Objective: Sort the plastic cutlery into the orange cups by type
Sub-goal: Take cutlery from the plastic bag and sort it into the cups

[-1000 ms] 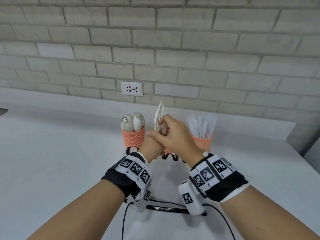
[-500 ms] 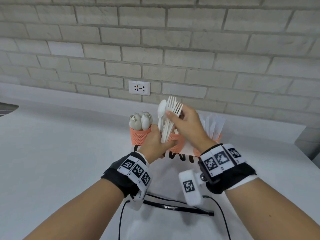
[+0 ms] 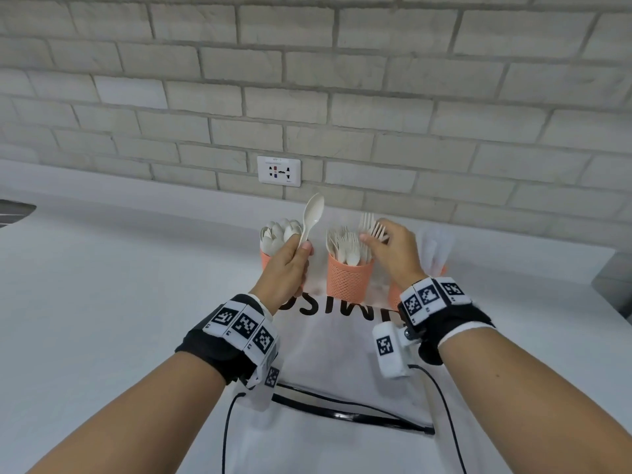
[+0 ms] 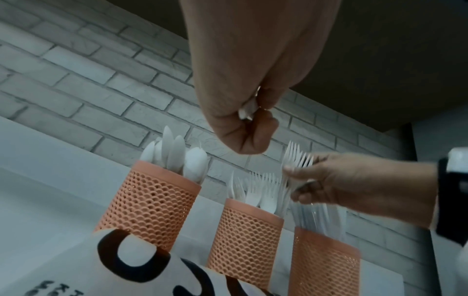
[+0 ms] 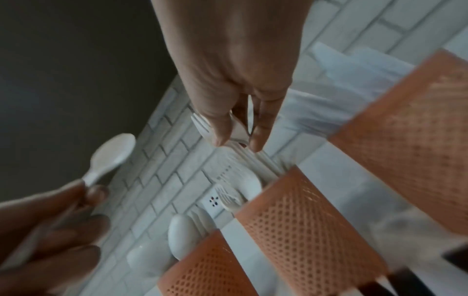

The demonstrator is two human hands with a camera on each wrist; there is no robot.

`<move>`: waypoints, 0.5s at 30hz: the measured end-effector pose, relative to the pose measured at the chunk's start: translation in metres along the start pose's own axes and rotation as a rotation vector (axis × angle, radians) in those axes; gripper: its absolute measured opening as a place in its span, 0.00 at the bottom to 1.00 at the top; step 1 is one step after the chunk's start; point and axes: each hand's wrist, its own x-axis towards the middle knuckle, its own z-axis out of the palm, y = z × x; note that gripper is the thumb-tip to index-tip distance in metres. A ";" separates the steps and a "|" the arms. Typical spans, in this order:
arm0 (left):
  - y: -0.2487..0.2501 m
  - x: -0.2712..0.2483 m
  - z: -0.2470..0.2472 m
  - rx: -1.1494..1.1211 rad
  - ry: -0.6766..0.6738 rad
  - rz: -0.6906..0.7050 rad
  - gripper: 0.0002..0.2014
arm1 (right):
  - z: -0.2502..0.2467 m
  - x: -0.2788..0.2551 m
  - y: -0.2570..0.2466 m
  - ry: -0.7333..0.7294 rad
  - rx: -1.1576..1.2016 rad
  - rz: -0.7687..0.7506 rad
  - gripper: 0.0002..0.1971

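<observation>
Three orange mesh cups stand in a row by the wall. The left cup [image 3: 266,260] holds spoons, the middle cup [image 3: 347,280] holds forks, and the right cup [image 4: 325,266] holds clear knives. My left hand [image 3: 290,265] grips one white spoon [image 3: 312,217] by its handle, upright, in front of the left cup. My right hand [image 3: 393,254] pinches a small bunch of white forks [image 3: 372,227], tines up, just right of and above the middle cup. In the right wrist view the forks [image 5: 202,126] sit between thumb and fingers.
A white bag [image 3: 342,340] with black lettering lies on the white counter [image 3: 102,302] just before the cups. A brick wall with a socket [image 3: 279,171] rises right behind them. The counter's right edge [image 3: 615,302] drops off near a grey object.
The hands have come apart. The left hand keeps the spoon and has moved left toward the spoon cup; the right hand has carried the forks right and down to the middle cup.
</observation>
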 end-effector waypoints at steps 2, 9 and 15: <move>0.000 0.001 -0.001 0.001 -0.006 0.004 0.12 | 0.009 0.003 0.008 -0.044 -0.020 0.091 0.17; -0.004 0.006 -0.012 -0.024 -0.023 0.000 0.13 | 0.017 0.015 -0.004 -0.261 -0.436 0.121 0.21; -0.010 0.012 -0.013 0.115 -0.083 0.058 0.13 | 0.022 0.003 -0.068 -0.321 0.170 -0.090 0.18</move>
